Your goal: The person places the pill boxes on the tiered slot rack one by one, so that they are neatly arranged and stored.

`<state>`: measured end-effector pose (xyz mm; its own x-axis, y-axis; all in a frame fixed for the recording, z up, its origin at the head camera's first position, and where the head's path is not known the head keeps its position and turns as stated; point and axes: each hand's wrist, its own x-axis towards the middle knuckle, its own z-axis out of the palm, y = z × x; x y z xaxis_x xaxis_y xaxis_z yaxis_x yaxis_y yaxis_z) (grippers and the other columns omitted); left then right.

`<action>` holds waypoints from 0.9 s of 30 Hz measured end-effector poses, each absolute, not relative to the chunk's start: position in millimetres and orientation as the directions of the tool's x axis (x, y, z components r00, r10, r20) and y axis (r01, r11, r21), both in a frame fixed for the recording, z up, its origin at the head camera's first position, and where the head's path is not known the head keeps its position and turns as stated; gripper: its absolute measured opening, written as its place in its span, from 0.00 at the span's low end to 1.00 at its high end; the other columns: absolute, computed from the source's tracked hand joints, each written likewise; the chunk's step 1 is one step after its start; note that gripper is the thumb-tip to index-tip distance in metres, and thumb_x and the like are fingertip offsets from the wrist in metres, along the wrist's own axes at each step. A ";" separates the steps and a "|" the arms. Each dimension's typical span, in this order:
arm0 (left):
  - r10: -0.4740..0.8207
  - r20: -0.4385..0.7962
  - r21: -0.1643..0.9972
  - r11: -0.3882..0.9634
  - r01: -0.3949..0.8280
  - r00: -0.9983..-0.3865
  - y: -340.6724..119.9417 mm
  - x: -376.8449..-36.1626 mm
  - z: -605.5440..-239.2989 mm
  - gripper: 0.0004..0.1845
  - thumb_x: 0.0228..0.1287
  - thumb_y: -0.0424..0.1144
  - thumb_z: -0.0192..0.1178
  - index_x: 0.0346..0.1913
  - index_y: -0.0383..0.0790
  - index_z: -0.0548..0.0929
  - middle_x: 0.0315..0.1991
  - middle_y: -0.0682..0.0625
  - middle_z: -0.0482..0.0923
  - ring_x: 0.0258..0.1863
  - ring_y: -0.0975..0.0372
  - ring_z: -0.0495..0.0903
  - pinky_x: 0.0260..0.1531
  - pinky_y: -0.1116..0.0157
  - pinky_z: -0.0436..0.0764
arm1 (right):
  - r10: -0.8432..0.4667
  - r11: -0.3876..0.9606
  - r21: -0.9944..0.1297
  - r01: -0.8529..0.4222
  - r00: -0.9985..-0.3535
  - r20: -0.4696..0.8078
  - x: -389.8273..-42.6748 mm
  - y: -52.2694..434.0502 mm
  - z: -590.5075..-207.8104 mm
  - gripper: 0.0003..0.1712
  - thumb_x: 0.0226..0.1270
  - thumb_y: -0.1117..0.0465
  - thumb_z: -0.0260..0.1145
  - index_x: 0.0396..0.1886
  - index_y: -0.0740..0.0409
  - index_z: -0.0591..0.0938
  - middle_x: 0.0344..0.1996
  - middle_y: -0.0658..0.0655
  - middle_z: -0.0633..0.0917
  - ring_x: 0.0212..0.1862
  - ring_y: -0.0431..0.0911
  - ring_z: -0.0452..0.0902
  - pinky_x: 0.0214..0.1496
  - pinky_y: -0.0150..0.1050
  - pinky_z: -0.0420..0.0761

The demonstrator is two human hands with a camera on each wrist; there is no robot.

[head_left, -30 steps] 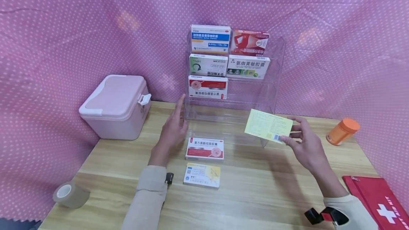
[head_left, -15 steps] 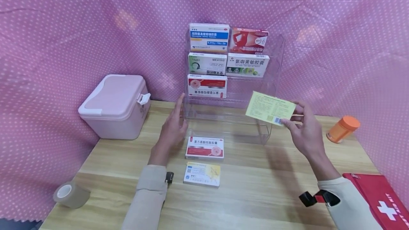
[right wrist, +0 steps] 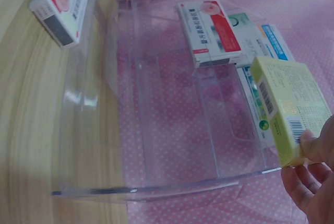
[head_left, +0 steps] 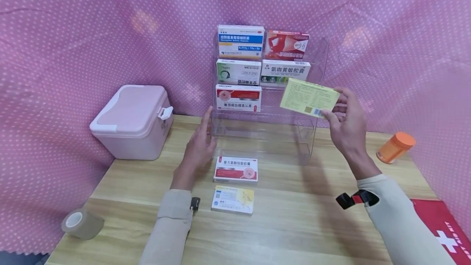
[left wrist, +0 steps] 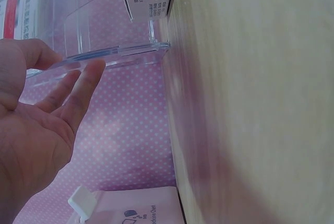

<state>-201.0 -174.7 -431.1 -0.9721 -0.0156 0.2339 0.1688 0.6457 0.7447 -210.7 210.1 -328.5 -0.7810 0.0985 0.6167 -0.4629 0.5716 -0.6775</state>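
In the head view, my right hand (head_left: 347,122) pinches a pale yellow medicine box (head_left: 309,98) by its right end. The box hovers before the right side of a clear acrylic display rack (head_left: 279,130), overlapping a white-and-green medicine box (head_left: 285,70) in the middle row. My left hand (head_left: 199,146) touches the rack's left side with fairly straight fingers (left wrist: 83,91). A red-and-white medicine box (head_left: 238,98) sits in the rack's lower left; a blue-and-white one (head_left: 241,41), a white-and-green one (head_left: 238,72) and a red one (head_left: 287,45) stand behind or above.
Before the rack lie another red-and-white box (head_left: 236,169) and a white-and-yellow box (head_left: 232,200). A pink medicine chest (head_left: 132,122) and tape roll (head_left: 82,224) stand left. An orange bottle (head_left: 395,147) and red first aid pouch (head_left: 434,220) lie right. Pink dotted cloth hangs behind.
My right hand has raised the yellow medicine box from near the rack's bottom tier to its middle row. My left hand has stayed at the rack's left side.
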 end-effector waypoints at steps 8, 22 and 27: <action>-0.021 0.234 0.747 0.644 0.166 -0.972 -175.6 -200.9 -430.2 0.61 0.76 0.29 0.57 0.79 0.93 0.30 0.89 0.49 0.53 0.82 0.42 0.66 0.76 0.36 0.74 | 0.113 0.604 -0.612 -0.511 -0.705 0.700 -229.1 199.6 -317.5 0.36 0.65 0.79 0.71 0.73 0.63 0.75 0.52 0.66 0.83 0.46 0.30 0.77 0.48 0.12 0.81; -0.026 0.221 0.758 0.634 0.155 -0.975 -177.2 -201.4 -433.0 0.62 0.76 0.27 0.57 0.79 0.94 0.30 0.89 0.52 0.51 0.83 0.43 0.64 0.78 0.37 0.72 | -0.015 0.772 -0.407 -0.489 -0.653 0.757 -257.5 192.0 -316.8 0.31 0.70 0.76 0.68 0.70 0.56 0.76 0.51 0.72 0.79 0.48 0.66 0.87 0.50 0.60 0.93; -0.022 0.228 0.757 0.633 0.163 -0.973 -176.1 -203.9 -432.9 0.62 0.75 0.27 0.58 0.79 0.94 0.31 0.89 0.53 0.51 0.82 0.44 0.66 0.76 0.38 0.74 | -0.066 0.802 -0.351 -0.483 -0.656 0.752 -259.9 192.9 -321.9 0.31 0.72 0.74 0.68 0.71 0.53 0.76 0.54 0.72 0.80 0.51 0.70 0.87 0.49 0.66 0.91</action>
